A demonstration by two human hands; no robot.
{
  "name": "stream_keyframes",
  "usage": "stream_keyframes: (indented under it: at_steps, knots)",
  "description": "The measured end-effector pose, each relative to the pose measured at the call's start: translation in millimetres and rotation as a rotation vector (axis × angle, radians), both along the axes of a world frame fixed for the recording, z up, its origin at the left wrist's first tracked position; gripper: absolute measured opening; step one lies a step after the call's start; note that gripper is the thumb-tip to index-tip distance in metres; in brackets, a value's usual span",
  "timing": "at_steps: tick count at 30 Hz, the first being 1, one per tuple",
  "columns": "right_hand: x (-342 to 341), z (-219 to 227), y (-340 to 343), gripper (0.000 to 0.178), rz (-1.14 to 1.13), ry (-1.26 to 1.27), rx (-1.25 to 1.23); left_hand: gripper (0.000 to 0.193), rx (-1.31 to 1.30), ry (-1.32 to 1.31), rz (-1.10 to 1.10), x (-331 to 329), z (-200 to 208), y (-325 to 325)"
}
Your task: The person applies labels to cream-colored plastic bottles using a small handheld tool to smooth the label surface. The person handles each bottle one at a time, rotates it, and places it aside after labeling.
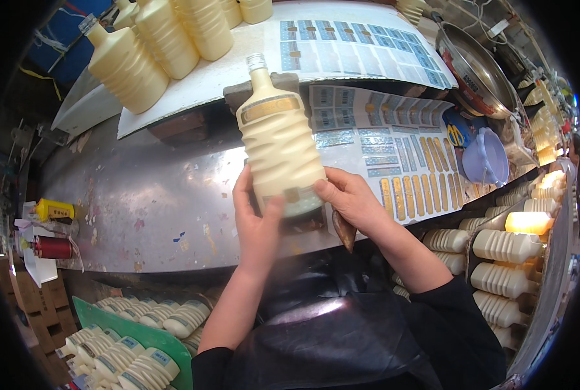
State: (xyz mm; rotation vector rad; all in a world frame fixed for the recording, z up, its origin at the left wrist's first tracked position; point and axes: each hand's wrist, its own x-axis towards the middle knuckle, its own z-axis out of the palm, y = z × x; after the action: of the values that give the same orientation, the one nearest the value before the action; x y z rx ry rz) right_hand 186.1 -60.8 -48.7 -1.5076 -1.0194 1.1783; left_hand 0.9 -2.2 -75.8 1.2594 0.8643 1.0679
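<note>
Between my hands is a cream-coloured bottle (283, 146) with wavy ridged sides and a clear threaded neck pointing away from me. A gold label band (270, 108) runs across its shoulder, and a clear bluish label covers the part near its base. My left hand (256, 211) grips the lower left side, its thumb over the label. On the lower right side, my right hand (345, 195) has its thumb pressed near the label's end. The bottle's neck end lies over a dark grey padded rest (238, 91). A pointed brown tool (344, 231) sits under my right hand; I cannot tell its kind.
Sheets of gold and blue labels (413, 195) lie to the right, near a lavender bucket (485, 158) and a metal pan (475, 65). Cream bottles (131, 68) stand far left. More fill a green-sided crate (127, 338) and a rack (504, 247). Spools (53, 247) sit at left.
</note>
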Motion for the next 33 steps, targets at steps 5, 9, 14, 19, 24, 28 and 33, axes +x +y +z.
stream_keyframes:
  at_steps: [5,9,14,19,24,28,33]
  knots:
    - [-4,0,-2,0.042,-0.045,-0.039,0.001,0.068,0.006,-0.008,0.006,3,0,-1]
    - [-1,-4,-3,0.042,-0.025,-0.008,0.063,0.064,-0.047,-0.103,0.014,2,1,-2]
    - [-4,2,-3,0.044,0.0,0.016,-0.045,0.066,-0.055,-0.089,0.012,1,1,-2]
    - [-5,-2,-3,0.045,-0.023,-0.015,0.023,0.071,-0.072,-0.078,0.0,-1,0,-1]
    - [-7,-4,-3,0.045,-0.033,0.0,0.013,0.066,-0.034,-0.075,0.004,-1,-2,-1]
    - [-3,-5,-3,0.047,-0.008,-0.018,0.005,0.061,0.018,-0.032,0.007,-1,-6,1]
    - [8,10,-7,0.052,0.066,0.136,-0.016,0.06,0.009,-0.043,-0.004,-17,-25,2]
